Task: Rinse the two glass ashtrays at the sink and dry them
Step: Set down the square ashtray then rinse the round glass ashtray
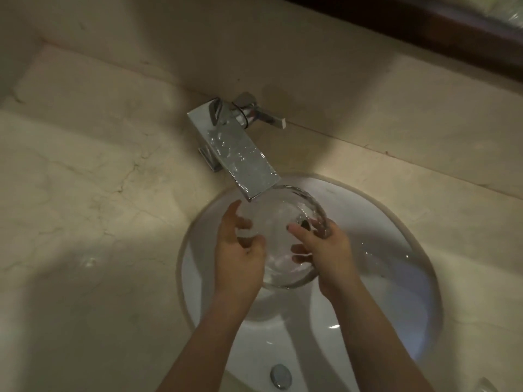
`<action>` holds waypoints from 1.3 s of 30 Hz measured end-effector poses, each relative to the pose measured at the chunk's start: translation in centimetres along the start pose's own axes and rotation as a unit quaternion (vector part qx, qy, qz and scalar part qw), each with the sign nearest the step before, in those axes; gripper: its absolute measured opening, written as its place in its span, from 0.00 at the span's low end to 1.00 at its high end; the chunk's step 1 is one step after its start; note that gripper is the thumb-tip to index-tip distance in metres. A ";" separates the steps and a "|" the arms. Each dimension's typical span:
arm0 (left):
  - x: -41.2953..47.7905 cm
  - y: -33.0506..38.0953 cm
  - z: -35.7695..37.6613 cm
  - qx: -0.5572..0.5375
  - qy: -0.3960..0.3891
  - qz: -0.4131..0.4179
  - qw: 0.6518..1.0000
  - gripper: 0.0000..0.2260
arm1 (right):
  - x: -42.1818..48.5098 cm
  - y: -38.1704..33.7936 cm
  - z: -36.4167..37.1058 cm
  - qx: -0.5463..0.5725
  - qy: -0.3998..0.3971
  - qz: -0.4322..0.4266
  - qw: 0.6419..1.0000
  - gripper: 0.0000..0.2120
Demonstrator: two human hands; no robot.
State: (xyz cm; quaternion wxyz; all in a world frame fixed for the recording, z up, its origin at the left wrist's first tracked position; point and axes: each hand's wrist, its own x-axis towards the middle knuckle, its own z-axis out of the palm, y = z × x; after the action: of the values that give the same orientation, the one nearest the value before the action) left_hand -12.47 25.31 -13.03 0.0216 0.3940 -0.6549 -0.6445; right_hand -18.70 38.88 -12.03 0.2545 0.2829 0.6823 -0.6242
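Note:
A round clear glass ashtray (pixel 280 222) is held over the white sink basin (pixel 396 264), right under the flat chrome spout of the tap (pixel 240 154). My left hand (pixel 240 250) grips its left rim, thumb over the edge and fingers inside. My right hand (pixel 328 250) holds the right rim, with fingers reaching into the bowl. Water glistens on the spout and inside the glass. Only one ashtray is in view.
Beige marble counter (pixel 85 207) surrounds the basin on all sides. The tap's lever handle (pixel 268 117) points right, near the back ledge. A chrome overflow cap (pixel 280 376) sits at the basin's near wall. A dark wooden frame (pixel 424 32) runs along the top right.

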 end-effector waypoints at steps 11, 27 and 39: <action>1.5 -0.2 -2.7 -0.064 0.085 -0.145 0.984 0.11 | 0.6 0.5 0.5 -0.134 -0.144 -0.045 0.979 0.32; 1.4 -0.3 -2.6 -0.039 0.061 -0.143 0.987 0.15 | -1.1 0.6 0.6 -0.165 -0.090 -0.062 0.980 0.31; -0.4 0.6 -2.2 -0.030 -0.001 -0.085 0.996 0.10 | 0.0 1.2 0.7 0.045 0.008 0.012 0.999 0.25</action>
State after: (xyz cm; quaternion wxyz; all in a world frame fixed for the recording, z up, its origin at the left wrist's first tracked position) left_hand -11.33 23.63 -11.94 -0.0217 0.4469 -0.5998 -0.6634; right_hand -17.81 38.26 -12.91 0.2439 0.3072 0.6518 -0.6491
